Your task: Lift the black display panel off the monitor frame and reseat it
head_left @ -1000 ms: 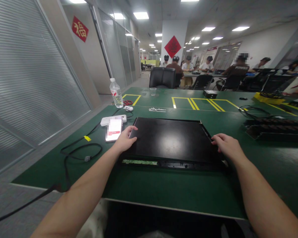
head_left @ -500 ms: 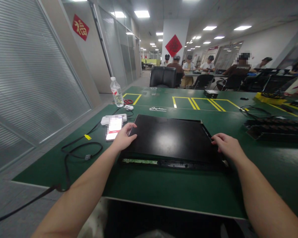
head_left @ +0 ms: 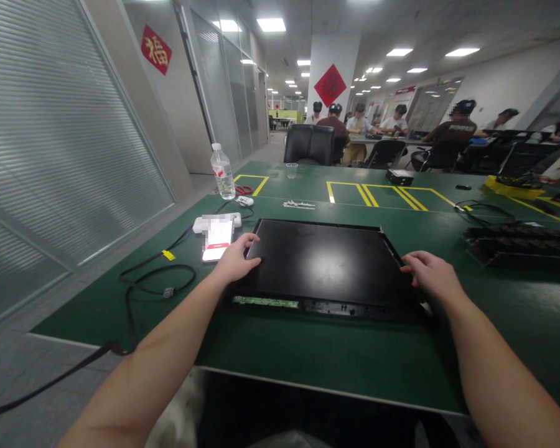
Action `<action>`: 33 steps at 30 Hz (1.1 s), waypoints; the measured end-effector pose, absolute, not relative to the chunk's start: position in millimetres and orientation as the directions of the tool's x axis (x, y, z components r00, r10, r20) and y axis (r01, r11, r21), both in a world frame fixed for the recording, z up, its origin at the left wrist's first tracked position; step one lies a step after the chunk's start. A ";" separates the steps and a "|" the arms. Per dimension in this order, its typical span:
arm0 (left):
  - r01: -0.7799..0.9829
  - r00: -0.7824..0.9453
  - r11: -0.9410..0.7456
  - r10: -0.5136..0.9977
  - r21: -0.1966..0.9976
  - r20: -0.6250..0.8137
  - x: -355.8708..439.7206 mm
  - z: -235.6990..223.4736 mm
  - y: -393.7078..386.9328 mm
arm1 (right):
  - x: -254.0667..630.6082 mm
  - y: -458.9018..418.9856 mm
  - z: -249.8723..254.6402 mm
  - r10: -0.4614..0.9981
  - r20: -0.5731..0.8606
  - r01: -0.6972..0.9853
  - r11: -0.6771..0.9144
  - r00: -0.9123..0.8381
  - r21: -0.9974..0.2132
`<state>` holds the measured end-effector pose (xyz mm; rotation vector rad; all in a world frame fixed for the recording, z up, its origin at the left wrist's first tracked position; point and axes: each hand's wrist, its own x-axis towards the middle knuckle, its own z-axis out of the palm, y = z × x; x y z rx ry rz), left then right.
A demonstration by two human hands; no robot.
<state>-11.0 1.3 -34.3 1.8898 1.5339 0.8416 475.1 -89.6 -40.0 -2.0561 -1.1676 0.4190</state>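
Note:
A flat black panel [head_left: 326,261] lies on the green table [head_left: 317,354] right in front of me. A thin green circuit strip [head_left: 264,302] shows along its near edge. My left hand [head_left: 236,261] grips the panel's left edge, with the thumb on top and the fingers curled at the side. On the opposite edge, my right hand [head_left: 432,277] has its fingers bent over the rim. Both forearms reach in from the bottom of the view.
A lit phone [head_left: 217,239] and a white box [head_left: 217,219] lie just left of the panel. A black cable [head_left: 158,280] loops off the table's left edge. Further back are a water bottle [head_left: 223,173], a plastic cup [head_left: 292,169] and a black chair [head_left: 309,144]. Black trays [head_left: 518,242] sit at right. People sit at far tables.
Only the view has shifted slightly. Both hands stay on the panel's edges.

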 end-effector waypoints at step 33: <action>0.779 0.201 -0.283 0.958 0.559 0.206 -9.8 -35.0 3.0 | 476.1 -90.0 -41.2 0.836 0.061 0.601 -0.338 0.545 -0.724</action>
